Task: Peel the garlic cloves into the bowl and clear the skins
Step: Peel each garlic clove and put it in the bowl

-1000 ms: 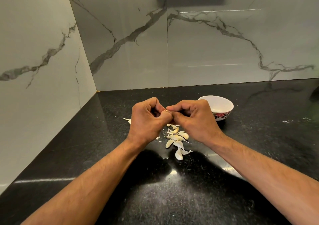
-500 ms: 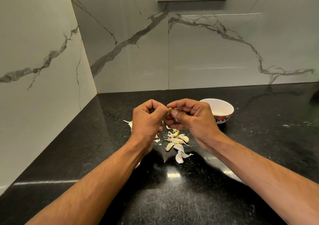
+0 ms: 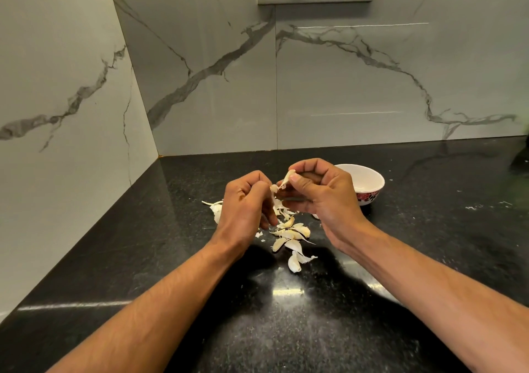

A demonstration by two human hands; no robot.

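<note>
Garlic clove (image 3: 274, 188) pinched in left hand (image 3: 246, 209) as right hand (image 3: 320, 195) strips its skin (image 3: 286, 178); next, drop it into the bowl (image 3: 369, 193).

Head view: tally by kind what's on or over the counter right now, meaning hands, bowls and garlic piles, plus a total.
Hands: 2, left hand and right hand, pinching one garlic clove between them
Bowls: 1, white bowl
Garlic piles: 1, loose cloves and skins, too jumbled to count singly
Total: 4
</note>
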